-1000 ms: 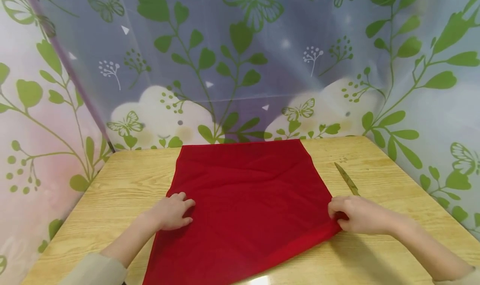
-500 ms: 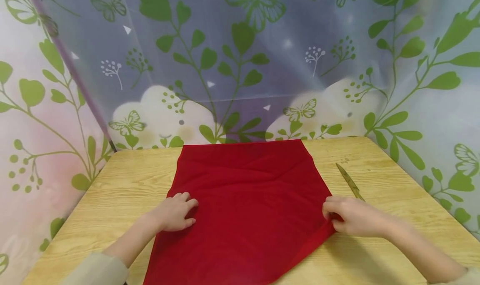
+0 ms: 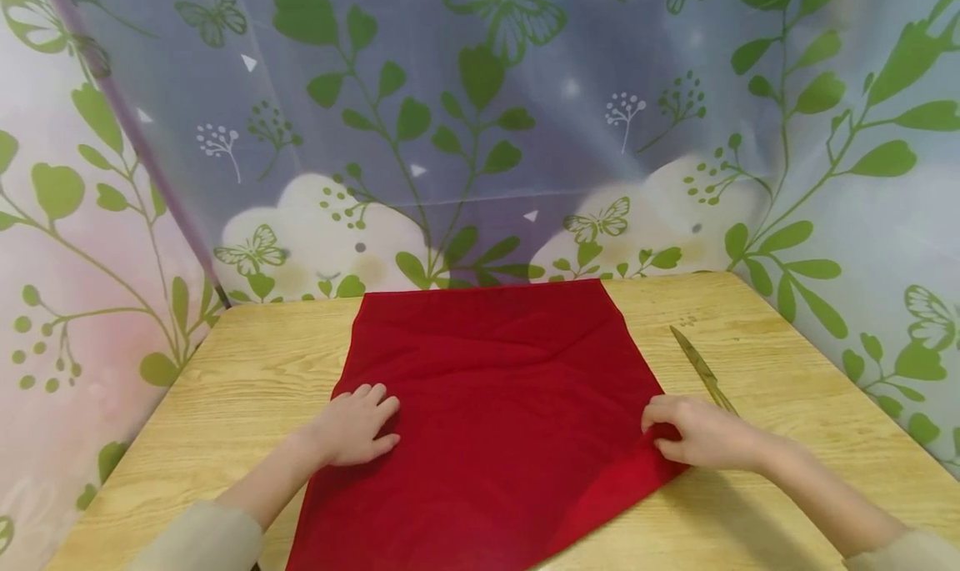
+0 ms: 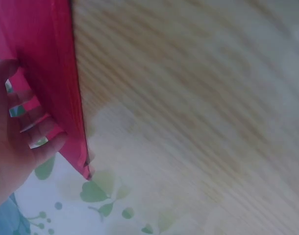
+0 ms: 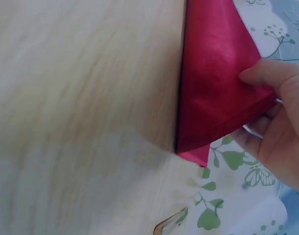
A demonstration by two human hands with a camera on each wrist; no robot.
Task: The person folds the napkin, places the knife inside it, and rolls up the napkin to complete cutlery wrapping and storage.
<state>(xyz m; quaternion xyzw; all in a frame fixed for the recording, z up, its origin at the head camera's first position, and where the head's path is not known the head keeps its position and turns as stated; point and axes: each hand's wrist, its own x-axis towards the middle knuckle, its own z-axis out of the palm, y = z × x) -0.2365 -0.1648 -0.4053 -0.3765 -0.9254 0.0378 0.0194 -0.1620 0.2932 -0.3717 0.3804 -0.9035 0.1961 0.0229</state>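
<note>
The near end of the red cloth and the desk's front edge run out of the head view, so how the cloth finishes there cannot be seen. Toward the desk's near right corner, its border slants up to the right hand beside a paler, seemingly folded strip; whether that corner is tucked over or under is hard to tell. The right hand pinches this side, thumb on one face and fingers behind, mostly hidden by the cloth. Across from it, the left hand rests on the cloth's left margin, fingers spread apart, gripping nothing.

The fabric should handle as light, soft and limp, creasing readily and unlikely to be harmed; its smooth weave may slide on the wood. The bordered sides and corners look the best places to take hold.

Farther on, toward the right edge of the desk, lies a knife, its near end hidden by the right hand. The cloth spreads back to about the far edge, before a leaf-printed curtain.
</note>
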